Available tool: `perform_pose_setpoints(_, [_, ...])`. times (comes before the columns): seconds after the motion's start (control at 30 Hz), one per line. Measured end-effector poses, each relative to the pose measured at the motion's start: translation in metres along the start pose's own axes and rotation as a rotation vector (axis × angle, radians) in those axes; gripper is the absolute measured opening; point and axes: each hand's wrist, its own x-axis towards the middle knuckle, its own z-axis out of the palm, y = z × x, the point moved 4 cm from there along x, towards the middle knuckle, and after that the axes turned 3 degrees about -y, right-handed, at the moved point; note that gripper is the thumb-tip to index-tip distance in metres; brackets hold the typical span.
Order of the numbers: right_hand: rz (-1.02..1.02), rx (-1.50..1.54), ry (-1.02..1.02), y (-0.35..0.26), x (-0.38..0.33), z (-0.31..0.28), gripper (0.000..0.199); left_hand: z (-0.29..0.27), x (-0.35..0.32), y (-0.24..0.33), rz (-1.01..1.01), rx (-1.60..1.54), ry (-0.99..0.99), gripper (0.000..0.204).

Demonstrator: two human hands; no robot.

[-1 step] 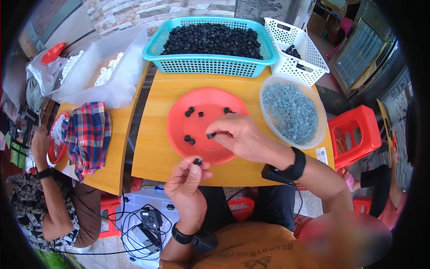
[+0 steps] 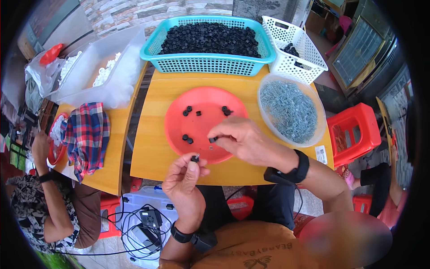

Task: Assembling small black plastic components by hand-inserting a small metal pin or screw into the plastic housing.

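Note:
My left hand [image 2: 185, 179], at the near edge of the red plate [image 2: 179, 102], pinches a small black plastic part [image 2: 195, 158] between thumb and fingertips. A thin shiny metal tip sticks up from that part. Over the right side of the plate, my right hand [image 2: 244, 140] grips another small black piece [image 2: 213, 139] between thumb and forefinger. The two held pieces are apart. On the plate lie several loose black parts: a pair [image 2: 187, 111] at upper left, a small one [image 2: 198, 113] beside it, a pair [image 2: 187, 139] at lower left and a cluster [image 2: 226, 110] at right.
A turquoise basket [image 2: 208, 66] full of black parts and a white basket [image 2: 309, 67] stand behind. A clear tub [image 2: 291, 112] of metal screws sits right of the plate. To the left, another person [image 2: 53, 215] sits by a second table with a checked cloth [image 2: 89, 136].
My right hand has come slightly nearer to me with its black piece. The metal tip on the left hand's part shows more clearly now. The whole view has shifted a little.

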Motion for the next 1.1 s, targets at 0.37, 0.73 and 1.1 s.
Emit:
perform_pose_setpoints(0.37, [0.125,0.250,0.204,-0.033,-0.057,-0.010,0.019,0.041,-0.008,-0.005,0.088,-0.001,-0.079,0.018])
perform_pose_setpoints(0.73, [0.081,0.266,0.309,-0.031,-0.076,-0.015,0.018,0.056,-0.020,-0.011,0.071,0.034,-0.102,0.018])
perform_pose_setpoints(1.1, [0.185,0.285,0.447,-0.035,-0.091,-0.011,0.023,0.062,-0.030,-0.010,0.126,0.017,-0.119,0.018])
